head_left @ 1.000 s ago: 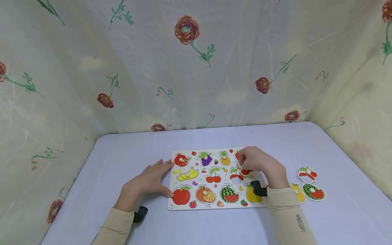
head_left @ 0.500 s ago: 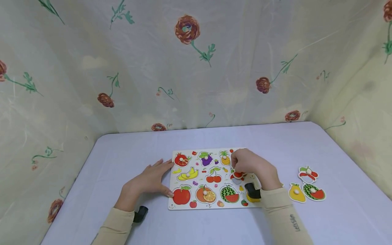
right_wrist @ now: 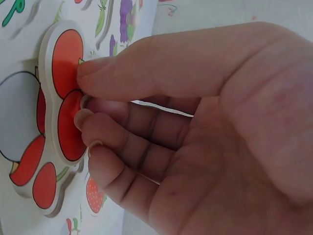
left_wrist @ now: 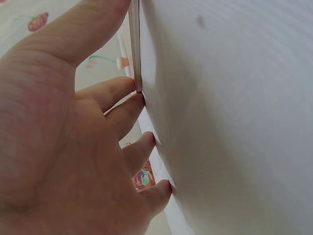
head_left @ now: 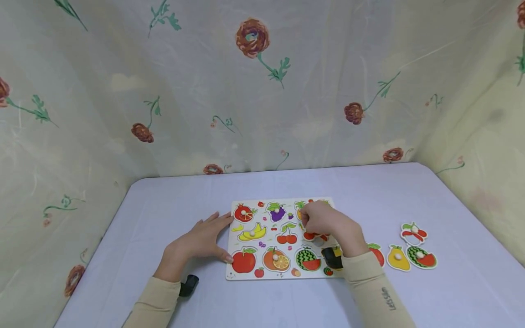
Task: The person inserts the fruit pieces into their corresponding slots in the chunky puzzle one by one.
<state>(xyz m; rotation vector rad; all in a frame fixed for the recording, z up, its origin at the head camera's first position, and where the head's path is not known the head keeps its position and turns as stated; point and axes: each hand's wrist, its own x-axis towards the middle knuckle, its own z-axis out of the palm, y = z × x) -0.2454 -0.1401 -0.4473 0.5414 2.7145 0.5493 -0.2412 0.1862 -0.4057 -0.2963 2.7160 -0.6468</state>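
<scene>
A white wooden puzzle board printed with fruit lies on the table. My right hand is over its right half. In the right wrist view, the thumb and curled fingers pinch a cherry puzzle piece with two red rounds, which stands tilted close to the board; whether it touches is unclear. My left hand lies with spread fingers at the board's left side, thumb on the lower left edge. In the left wrist view its fingertips touch the tabletop. The printed cherries sit mid-board, left of the right hand.
Right of the board lie a watermelon piece, a yellow pear piece, a red-and-green piece and a partly covered red piece. Knobbed grape, banana and orange pieces sit on the board.
My right hand has moved left across the board, with the cherry piece in its fingers. A red piece on the table has come into view behind the sleeve. My left hand stays put.
</scene>
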